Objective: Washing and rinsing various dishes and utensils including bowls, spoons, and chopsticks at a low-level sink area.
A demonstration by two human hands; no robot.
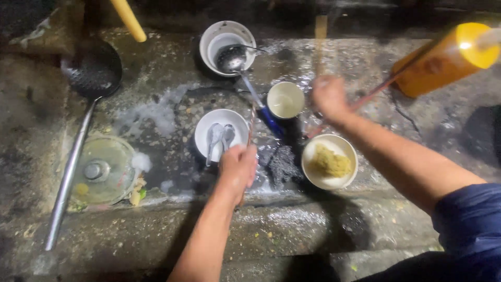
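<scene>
Hands grip sticks: left hand [237,166] one chopstick [251,125], right hand [329,97] another beside the orange bottle [446,60].

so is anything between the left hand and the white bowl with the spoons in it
Nothing visible. The left hand, closed on thin chopstick-like sticks, sits right at the near right rim of the white bowl holding the spoons. The dark scrubber lies off to the right, out of the way.
</scene>
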